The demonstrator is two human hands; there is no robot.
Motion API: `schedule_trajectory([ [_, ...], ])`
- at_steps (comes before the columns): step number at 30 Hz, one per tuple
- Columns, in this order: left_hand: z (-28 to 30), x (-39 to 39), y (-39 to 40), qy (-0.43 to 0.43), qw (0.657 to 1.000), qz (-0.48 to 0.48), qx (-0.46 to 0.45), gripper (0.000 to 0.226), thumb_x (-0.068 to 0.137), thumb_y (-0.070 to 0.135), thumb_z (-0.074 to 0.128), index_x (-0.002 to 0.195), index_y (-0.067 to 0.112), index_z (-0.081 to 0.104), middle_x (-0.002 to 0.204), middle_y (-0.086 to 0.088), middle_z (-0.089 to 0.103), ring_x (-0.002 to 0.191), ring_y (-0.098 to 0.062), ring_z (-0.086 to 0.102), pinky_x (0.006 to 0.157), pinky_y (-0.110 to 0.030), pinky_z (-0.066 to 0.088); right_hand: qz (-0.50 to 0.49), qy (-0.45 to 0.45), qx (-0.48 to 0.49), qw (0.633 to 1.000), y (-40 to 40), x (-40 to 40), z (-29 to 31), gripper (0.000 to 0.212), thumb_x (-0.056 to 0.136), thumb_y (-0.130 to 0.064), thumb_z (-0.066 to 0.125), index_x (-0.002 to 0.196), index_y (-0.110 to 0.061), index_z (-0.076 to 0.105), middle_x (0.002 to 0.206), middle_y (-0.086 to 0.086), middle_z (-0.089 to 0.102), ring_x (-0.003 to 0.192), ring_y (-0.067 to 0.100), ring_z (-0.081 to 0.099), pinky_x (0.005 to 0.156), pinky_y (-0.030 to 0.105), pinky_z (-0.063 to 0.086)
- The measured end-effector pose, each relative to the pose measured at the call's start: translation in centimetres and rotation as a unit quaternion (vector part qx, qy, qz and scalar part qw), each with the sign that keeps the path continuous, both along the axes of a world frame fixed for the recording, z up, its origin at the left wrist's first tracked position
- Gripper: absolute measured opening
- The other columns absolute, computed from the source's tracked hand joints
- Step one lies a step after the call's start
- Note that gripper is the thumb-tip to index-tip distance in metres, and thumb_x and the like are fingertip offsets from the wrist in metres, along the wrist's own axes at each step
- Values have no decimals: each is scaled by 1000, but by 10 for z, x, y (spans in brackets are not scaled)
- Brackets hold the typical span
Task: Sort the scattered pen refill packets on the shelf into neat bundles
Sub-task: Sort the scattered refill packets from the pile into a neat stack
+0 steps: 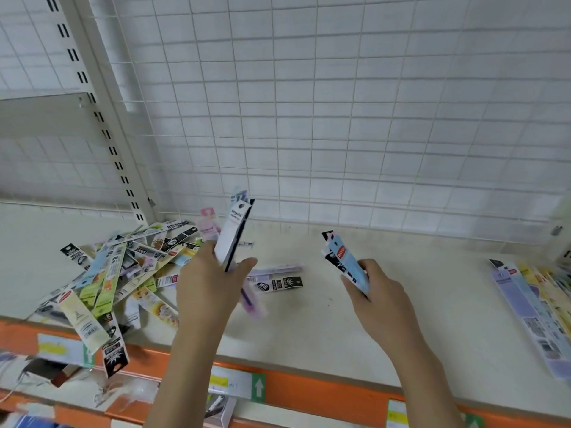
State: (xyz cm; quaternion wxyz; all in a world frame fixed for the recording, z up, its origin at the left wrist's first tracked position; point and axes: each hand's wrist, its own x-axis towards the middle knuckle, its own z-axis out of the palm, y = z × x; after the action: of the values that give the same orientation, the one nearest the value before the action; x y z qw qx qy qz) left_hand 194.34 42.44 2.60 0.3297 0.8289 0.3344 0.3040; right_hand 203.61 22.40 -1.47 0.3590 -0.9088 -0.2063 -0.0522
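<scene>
A loose heap of pen refill packets [117, 273] lies scattered on the left of the cream shelf [324, 319]. My left hand [210, 291] grips an upright stack of white and black packets [232, 233] above the shelf, just right of the heap. My right hand [377, 295] holds a small bundle of light-blue packets [346, 261], tilted up and to the left. Between my hands, a purple packet [278, 269] and a black packet [279, 285] lie flat on the shelf. At the far right, a row of sorted packets [534, 307] lies side by side.
A white wire grid [340, 118] backs the shelf, with a slotted upright post [102, 125] at the left. The shelf's orange front edge [309, 387] carries price labels. Some packets hang over that edge at the left.
</scene>
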Motion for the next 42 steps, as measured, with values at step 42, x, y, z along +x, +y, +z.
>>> schedule_trajectory([
  [42, -20, -3, 77, 101, 993, -55, 27, 28, 88, 20, 57, 66, 19, 40, 57, 2, 46, 49, -10, 42, 43, -22, 27, 54, -3, -131, 990, 94, -7, -1, 11, 92, -34, 50, 97, -24, 53, 86, -2, 63, 76, 24, 56, 62, 31, 42],
])
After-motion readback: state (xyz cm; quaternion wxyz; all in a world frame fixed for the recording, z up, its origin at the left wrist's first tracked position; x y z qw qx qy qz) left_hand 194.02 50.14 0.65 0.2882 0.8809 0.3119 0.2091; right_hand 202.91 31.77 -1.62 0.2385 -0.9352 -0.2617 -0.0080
